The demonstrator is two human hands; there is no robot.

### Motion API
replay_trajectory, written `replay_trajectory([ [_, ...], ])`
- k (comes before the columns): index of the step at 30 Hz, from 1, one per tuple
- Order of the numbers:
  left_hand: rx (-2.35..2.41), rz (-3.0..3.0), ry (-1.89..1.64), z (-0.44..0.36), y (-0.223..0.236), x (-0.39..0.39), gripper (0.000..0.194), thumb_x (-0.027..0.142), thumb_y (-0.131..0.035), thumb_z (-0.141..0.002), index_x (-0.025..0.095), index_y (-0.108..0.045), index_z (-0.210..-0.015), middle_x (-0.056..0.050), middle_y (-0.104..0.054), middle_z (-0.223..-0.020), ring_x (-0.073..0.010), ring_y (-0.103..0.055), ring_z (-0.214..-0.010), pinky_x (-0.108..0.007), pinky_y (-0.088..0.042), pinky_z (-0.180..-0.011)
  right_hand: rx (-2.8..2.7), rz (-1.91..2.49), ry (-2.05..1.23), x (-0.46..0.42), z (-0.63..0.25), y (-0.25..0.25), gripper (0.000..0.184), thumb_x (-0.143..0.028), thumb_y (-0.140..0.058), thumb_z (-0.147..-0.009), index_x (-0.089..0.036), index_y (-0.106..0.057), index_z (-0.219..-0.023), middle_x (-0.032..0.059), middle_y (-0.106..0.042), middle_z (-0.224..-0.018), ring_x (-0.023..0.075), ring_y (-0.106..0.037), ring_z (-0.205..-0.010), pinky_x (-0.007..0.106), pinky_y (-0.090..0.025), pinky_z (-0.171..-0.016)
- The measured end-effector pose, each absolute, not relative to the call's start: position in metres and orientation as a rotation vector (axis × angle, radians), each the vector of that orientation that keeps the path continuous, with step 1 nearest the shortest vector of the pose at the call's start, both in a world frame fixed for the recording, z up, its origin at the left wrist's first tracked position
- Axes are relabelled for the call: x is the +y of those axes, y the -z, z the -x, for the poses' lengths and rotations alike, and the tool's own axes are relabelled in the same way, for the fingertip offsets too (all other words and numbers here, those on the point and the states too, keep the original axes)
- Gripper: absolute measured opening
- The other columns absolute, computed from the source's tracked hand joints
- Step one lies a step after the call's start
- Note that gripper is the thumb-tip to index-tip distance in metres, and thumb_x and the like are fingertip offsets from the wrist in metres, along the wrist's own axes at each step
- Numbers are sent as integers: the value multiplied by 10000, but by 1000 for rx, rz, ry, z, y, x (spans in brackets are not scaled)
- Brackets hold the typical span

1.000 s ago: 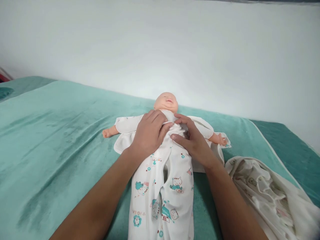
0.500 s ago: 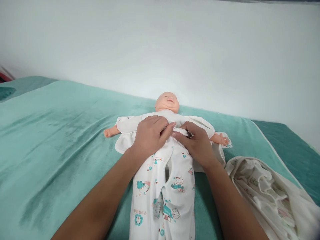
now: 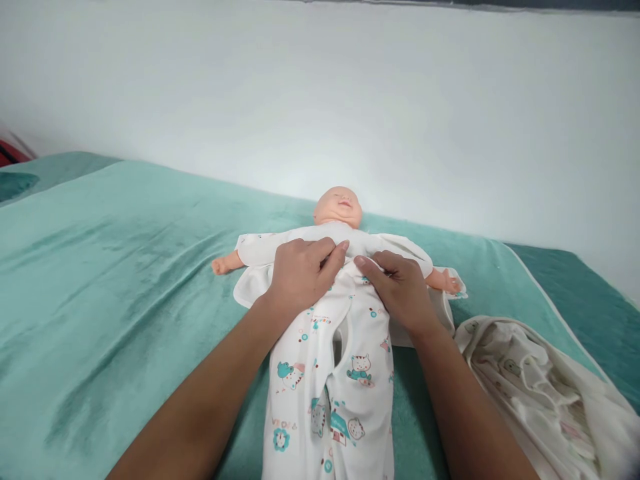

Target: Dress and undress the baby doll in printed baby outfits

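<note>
A baby doll (image 3: 338, 207) lies on its back, head away from me and arms spread. It wears white baby pants (image 3: 360, 333) printed with small animals, with an open slit at the crotch. An open white top (image 3: 255, 283) lies around its arms and under its body. At the doll's waist, my left hand (image 3: 305, 270) is closed on the pants' waistband, thumb against curled fingers. My right hand (image 3: 397, 283) pinches the same waistband on the other side, thumb and forefinger together. Both hands hide most of the waistband.
A crumpled heap of white printed baby clothes or cloth (image 3: 540, 393) sits at the right. Under everything is a light green blanket (image 3: 125, 287), with a darker green cover (image 3: 580, 287) beyond its right edge. A pale wall (image 3: 320, 100) rises behind the doll.
The fold of waistband lifted between my hands now lies flatter on the doll's belly. My right fingers have shifted slightly. The view has moved a little.
</note>
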State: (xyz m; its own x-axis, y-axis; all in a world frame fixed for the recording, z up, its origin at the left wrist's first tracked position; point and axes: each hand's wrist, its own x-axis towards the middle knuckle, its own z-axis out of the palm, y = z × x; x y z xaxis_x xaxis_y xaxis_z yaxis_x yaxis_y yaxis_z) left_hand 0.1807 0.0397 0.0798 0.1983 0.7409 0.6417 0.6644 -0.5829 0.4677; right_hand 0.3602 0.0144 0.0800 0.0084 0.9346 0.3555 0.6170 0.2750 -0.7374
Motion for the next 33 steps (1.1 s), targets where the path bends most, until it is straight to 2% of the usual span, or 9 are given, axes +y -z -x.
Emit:
replay_trajectory([
  [5, 1383, -2304, -1336, -181, -80, 40, 481, 388, -446, -971, 199, -353, -539, 38, -436, -425, -101, -354, -457, -283, -257, -527, -1715, 1422, -474, 16, -364, -77, 552, -546, -559, -931, -210, -306, -573, -33, -342, -568, 124, -355, -598, 283, -291, -550],
  [11, 1407, -2235, -1329, -176, -81, 44, 499, 414, -446, -961, 199, -291, -538, 45, -315, -454, -102, -262, -474, -300, -222, -530, -1744, 1396, -468, 18, -372, -75, 558, -533, -527, -954, -209, -296, -563, -27, -369, -566, 126, -378, -589, 290, -308, -568],
  [16, 1442, -2141, -1349, -161, -71, 37, 518, 452, -430, -959, 203, -270, -534, 42, -306, -466, -106, -270, -486, -310, -229, -553, -1732, 1438, -323, 15, -378, -71, 560, -528, -515, -953, -211, -307, -540, -15, -403, -567, 135, -405, -595, 299, -318, -598],
  [20, 1523, -2004, -1286, -139, -54, 26, 532, 482, -422, -957, 209, -291, -520, 32, -321, -472, -117, -318, -500, -317, -220, -565, -1644, 1545, -217, 2, -377, -64, 589, -555, -493, -945, -221, -250, -526, -26, -317, -515, 125, -330, -547, 311, -246, -568],
  [24, 1571, -1941, -1215, -124, -41, 14, 530, 506, -417, -956, 208, -330, -527, 26, -347, -505, -127, -323, -536, -320, -213, -584, -1526, 1596, -422, -13, -372, -58, 576, -620, -470, -926, -231, -248, -563, -33, -285, -546, 123, -293, -567, 301, -236, -554],
  [27, 1422, -1900, -1205, -117, -38, 0, 435, 505, -465, -940, 199, -466, -631, 20, -467, -612, -138, -410, -623, -297, -286, -620, -1544, 1520, -580, -25, -372, -52, 518, -624, -453, -927, -225, -367, -607, -25, -402, -612, 146, -388, -644, 287, -319, -603],
  [29, 1279, -1810, -1161, -111, -36, -10, 334, 524, -564, -889, 198, -569, -814, 5, -562, -765, -152, -483, -725, -283, -356, -670, -1567, 1481, -666, -33, -376, -48, 442, -619, -507, -899, -225, -465, -701, -24, -473, -679, 158, -436, -687, 283, -362, -631],
  [31, 1173, -1711, -1099, -105, -34, -19, 385, 534, -680, -808, 202, -584, -979, -13, -588, -901, -166, -518, -811, -284, -405, -719, -1586, 1427, -786, -42, -382, -44, 383, -601, -616, -833, -228, -527, -834, -24, -528, -754, 165, -477, -722, 280, -395, -649],
  [33, 1136, -1670, -1067, -102, -33, -25, 458, 527, -753, -742, 205, -570, -1011, -15, -570, -935, -167, -516, -829, -287, -418, -730, -1597, 1357, -894, -51, -386, -43, 405, -554, -716, -762, -227, -549, -932, -21, -564, -822, 169, -508, -763, 280, -417, -680],
])
